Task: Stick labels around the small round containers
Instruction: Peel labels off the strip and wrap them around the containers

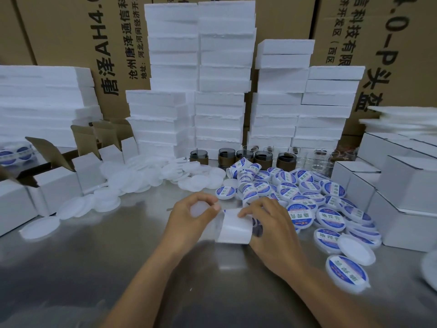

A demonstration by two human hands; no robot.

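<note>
Head view. I record the left grip (189,216) held just above the steel desk (94,261). Its thumb and forefinger are curled round a small, plain white round container (200,207), and its remaining fingers are folded underneath. The right grip (272,230) sits just beside it on the right, with its fingertips (244,213) pinching the upper edge of a white label strip (234,229). The strip curls downward under that hand with its blank side towards me. Blue print shows at its right edge, partly hidden by the fingers. The strip's upper left corner lies at the left forefinger, but I cannot tell whether they touch.

Behind and to the right of both hands is a heap of labelled containers (295,188) with blue-and-white tops. It runs along the right of the desk towards the near edge. To the left lies a spread of plain white round pieces (132,176); I cannot tell lids from containers.

At the back of the desk there is a row of dark jars (227,157), with clear glasses (314,159) beside them. Stacked white foam blocks (222,67) rise behind these, in front of printed cardboard cartons (59,31).

Closed white boxes (402,185) stand on the right. Open white boxes (59,183) with raised flaps stand on the left.
</note>
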